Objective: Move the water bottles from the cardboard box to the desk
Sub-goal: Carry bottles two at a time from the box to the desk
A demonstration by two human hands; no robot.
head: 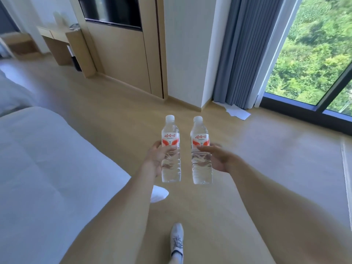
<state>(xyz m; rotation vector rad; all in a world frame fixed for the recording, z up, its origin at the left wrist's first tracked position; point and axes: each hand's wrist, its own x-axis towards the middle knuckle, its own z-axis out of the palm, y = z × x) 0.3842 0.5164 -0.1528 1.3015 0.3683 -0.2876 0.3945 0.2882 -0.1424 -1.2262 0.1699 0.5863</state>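
Clear plastic water bottles, each white-capped with a red-and-white label and full of water, stood upright side by side in the head view, held out over the pale wooden floor (118, 119): the left hand (155, 159) gripped the left bottle (170, 149) with fingers curled round its middle, and the right hand (216, 159) gripped the right bottle (201, 151) the same way. The bottles were close together but apart, with a white bed (47, 159) at the left and the desk (62, 42) well away at the far left wall.

Lighting: bright daylight from the window (312, 54) at right; soft, faint shadows. Quality: wide-angle bending at edges; desk (57, 38) far left blurred.
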